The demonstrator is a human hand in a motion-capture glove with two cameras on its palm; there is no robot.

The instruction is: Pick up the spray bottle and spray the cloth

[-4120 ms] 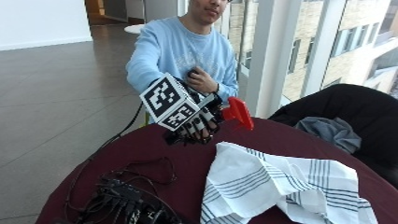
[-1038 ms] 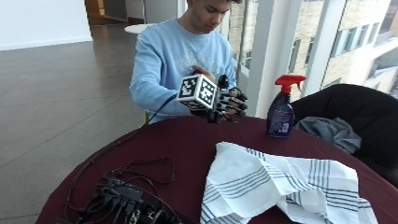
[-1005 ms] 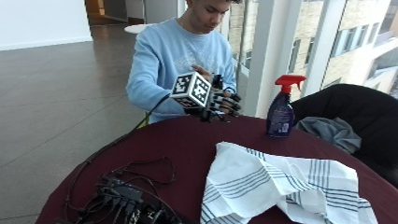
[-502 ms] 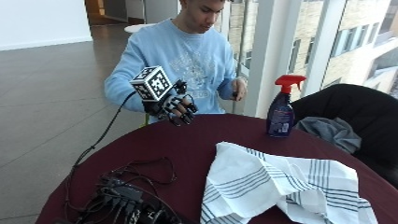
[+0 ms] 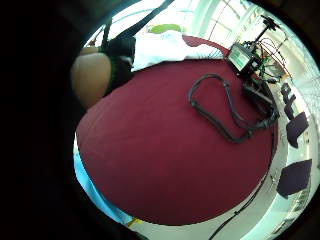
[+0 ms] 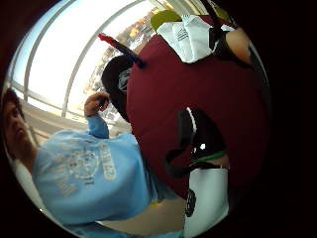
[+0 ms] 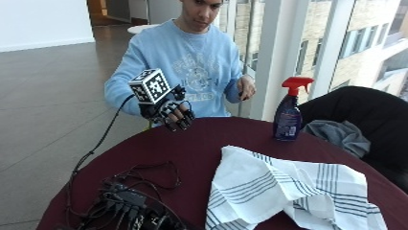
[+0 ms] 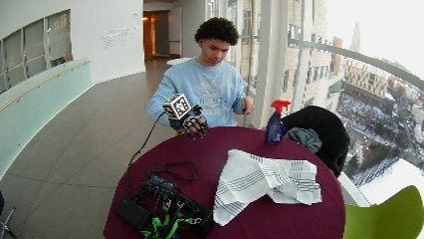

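From the outside view, the person sits behind a round table [image 7: 191,148] covered in dark red, and the gloved right hand [image 7: 171,112] hangs in the air left of centre, above the table's far edge, fingers loosely bent downward and holding nothing. The spray bottle [image 7: 289,111], purple with a red trigger head, stands upright at the right of the frame near the table's back edge, well apart from that hand. The cloth [image 7: 287,191], white with dark stripes, lies rumpled across the lower right of the table, in front of the bottle. A tangle of black cables and boxes [image 7: 130,203] fills the lower left, and a dark chair with a grey garment [image 7: 338,134] stands at the right behind the bottle. The bare hand [image 7: 245,88] is raised at chest height, between the person and the bottle. In the wide outside view the layout is the same, with a green chair [image 8: 384,214] at the lower right corner. The thumb side palm view shows the bottle [image 6: 121,48] standing at the table's rim beside the dark chair. The little finger side palm view shows mostly bare red tabletop with a black cable loop [image 5: 225,110] lying on it.
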